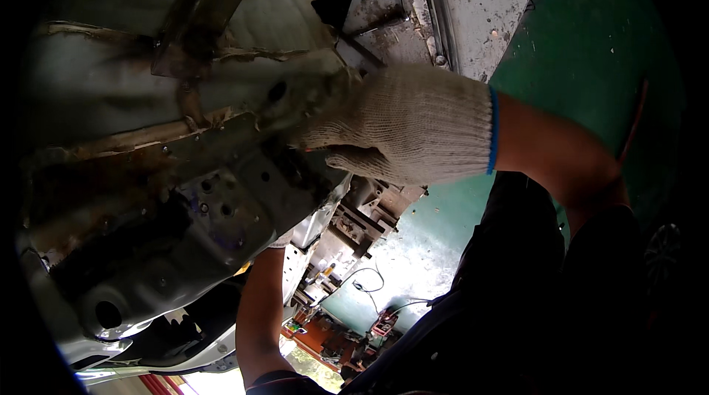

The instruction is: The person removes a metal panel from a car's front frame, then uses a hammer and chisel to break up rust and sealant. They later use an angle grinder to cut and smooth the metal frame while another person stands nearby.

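The car body (233,221), at left, is probably heavy and stiff, best held by folded edges. The right hand (402,125) is at its right edge, the left hand (281,240) at its lower edge; their fingers' state I cannot tell.

**Head View: Wide Fisheye, Facing Down**

Worn on the worker's head, one wide camera looks down: the gloved right hand (413,125) is near, metal bodywork (240,221) fills the left, green floor (583,77) lies farther below.
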